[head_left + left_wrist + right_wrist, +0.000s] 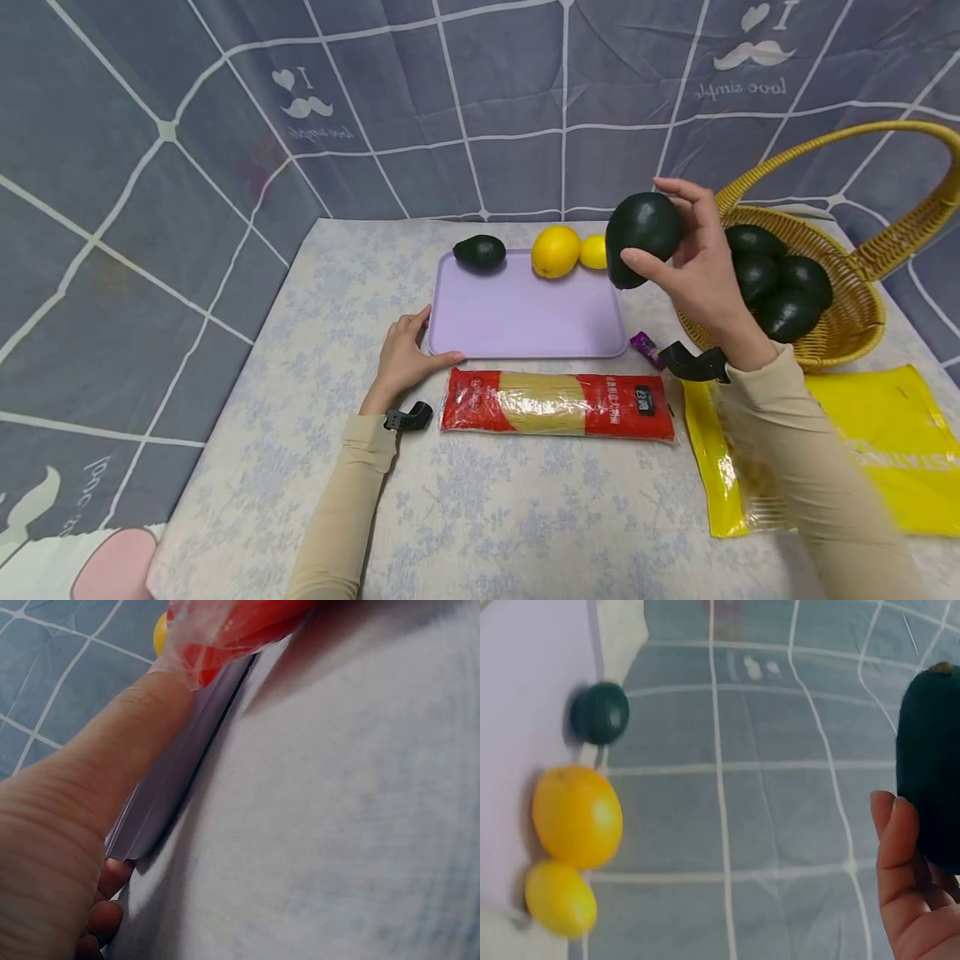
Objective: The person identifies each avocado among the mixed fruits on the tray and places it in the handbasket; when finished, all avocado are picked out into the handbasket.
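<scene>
My right hand (708,258) holds a large dark green avocado (643,237) in the air, thumb and fingers on opposite sides, beyond the right end of a pale purple tray (525,321). In the right wrist view, the avocado (934,772) is cut off by the frame edge. My left hand (408,354) touches the tray's near left corner, thumb along the front and fingers by the left side. At the tray's back edge lie another avocado (480,252), an orange (556,252) and a lemon (593,251), partly hidden in the head view.
A wicker basket (862,321) with a tall handle holds several avocados (787,317) at right. In front of the tray lies a red pack of noodles (555,404). A purple wrapped candy (647,348) and a yellow bag (892,417) lie to the right.
</scene>
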Tool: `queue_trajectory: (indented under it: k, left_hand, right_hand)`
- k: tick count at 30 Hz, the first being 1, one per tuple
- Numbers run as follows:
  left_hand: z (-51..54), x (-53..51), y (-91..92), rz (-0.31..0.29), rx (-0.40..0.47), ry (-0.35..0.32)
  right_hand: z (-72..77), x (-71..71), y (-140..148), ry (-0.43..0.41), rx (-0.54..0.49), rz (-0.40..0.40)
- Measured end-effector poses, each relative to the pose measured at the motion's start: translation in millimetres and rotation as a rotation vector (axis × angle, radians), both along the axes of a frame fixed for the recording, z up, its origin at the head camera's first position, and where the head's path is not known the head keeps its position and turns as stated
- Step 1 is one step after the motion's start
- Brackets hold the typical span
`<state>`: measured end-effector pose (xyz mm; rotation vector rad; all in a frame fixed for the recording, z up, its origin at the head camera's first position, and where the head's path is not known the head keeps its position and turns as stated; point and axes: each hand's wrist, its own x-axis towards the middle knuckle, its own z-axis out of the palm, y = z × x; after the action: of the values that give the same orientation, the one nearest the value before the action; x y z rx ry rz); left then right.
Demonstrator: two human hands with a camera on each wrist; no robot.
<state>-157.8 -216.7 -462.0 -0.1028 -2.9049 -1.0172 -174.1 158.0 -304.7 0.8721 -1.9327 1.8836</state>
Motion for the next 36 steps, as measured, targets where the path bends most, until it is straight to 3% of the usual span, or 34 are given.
queue_trajectory:
  k: [4, 7, 10, 14, 17, 21, 24, 29, 32, 36]
  left_hand:
    - [0.1, 0.4, 0.0, 0.003, 0.008, 0.001]
    - [0.0, 0.2, 0.3, 0.002, 0.004, 0.0]
    - [0.0, 0.2, 0.4, 0.001, 0.002, -0.003]
    - [0.7, 0.6, 0.5, 0.002, 0.003, -0.007]
    - [1.1, 0.9, 0.4, 0.003, 0.001, -0.007]
    - [1.0, 0.9, 0.3, 0.004, 0.001, -0.006]
    - [0.7, 0.8, 0.0, 0.003, -0.002, -0.01]
    - [-0.1, -0.5, -1.2, 0.001, -0.002, -0.004]
    - [-0.7, -1.4, -1.7, -0.005, -0.001, 0.002]
    - [-0.5, -1.8, -1.9, -0.008, -0.004, -0.001]
  right_hand:
    - [3.1, 1.1, 21.4, 0.061, -0.125, -0.021]
    - [3.4, 2.4, 37.8, 0.093, -0.187, -0.084]
    - [2.8, 2.4, 52.9, 0.092, -0.261, -0.148]
    - [1.8, 2.0, 72.5, 0.069, -0.285, -0.257]
    - [0.5, 3.6, 87.0, 0.003, -0.158, -0.409]
    - [0.7, 4.9, 103.5, -0.147, 0.107, -0.572]
    - [2.2, 2.7, 115.0, -0.261, 0.278, -0.579]
    - [0.4, -6.8, 129.8, -0.428, 0.574, -0.517]
    - [-5.2, -13.2, 133.8, -0.459, 0.701, -0.475]
    - [-13.2, -21.2, 136.1, -0.459, 0.771, -0.418]
